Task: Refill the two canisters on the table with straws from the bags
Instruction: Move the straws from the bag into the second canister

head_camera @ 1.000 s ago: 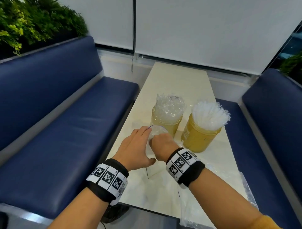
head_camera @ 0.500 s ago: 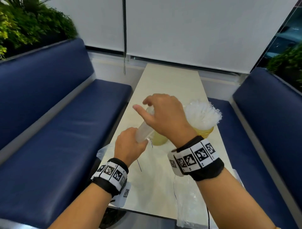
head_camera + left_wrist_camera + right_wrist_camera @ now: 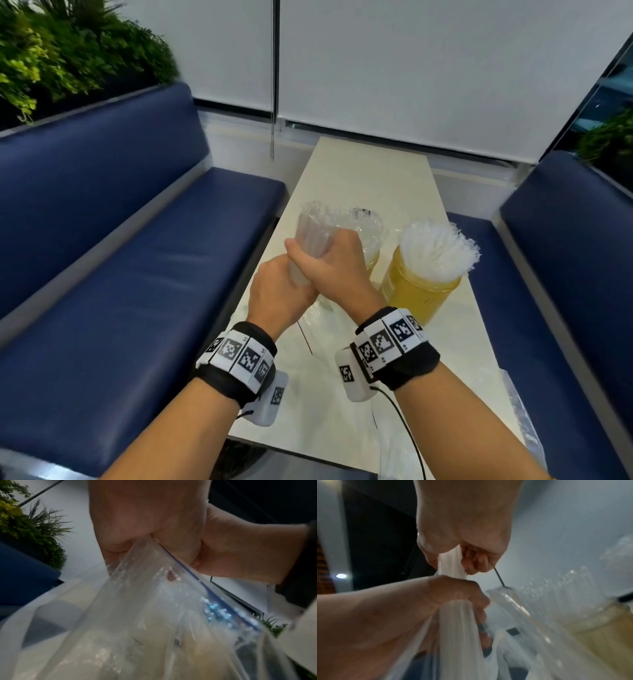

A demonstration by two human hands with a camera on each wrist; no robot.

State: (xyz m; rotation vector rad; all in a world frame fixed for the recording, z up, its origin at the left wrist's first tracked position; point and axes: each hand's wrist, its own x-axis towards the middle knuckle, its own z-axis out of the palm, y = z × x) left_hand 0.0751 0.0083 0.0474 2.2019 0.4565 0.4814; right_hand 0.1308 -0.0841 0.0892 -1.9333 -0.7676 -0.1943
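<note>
Two yellow canisters stand mid-table. The right canister (image 3: 421,294) is packed with white wrapped straws (image 3: 438,246). The left canister (image 3: 374,261) holds clear-wrapped straws and is mostly hidden behind my right hand (image 3: 325,263). That hand grips a bundle of straws (image 3: 313,233) (image 3: 452,563), held nearly upright above the table. Just below it, my left hand (image 3: 274,298) (image 3: 453,592) grips the clear plastic bag (image 3: 154,608) (image 3: 458,622) that the bundle's lower end comes out of. The bag hangs crumpled under both hands (image 3: 310,320).
The cream table (image 3: 370,178) runs narrow between two blue benches (image 3: 137,274) (image 3: 565,274). Another clear bag (image 3: 394,442) lies at the table's near right edge. A white wall with blinds is at the far end, and plants sit behind the left bench.
Both hands rose from the tabletop with the bag. My right hand drew the straw bundle up out of it, and the bundle now stands more upright, close above my left hand.
</note>
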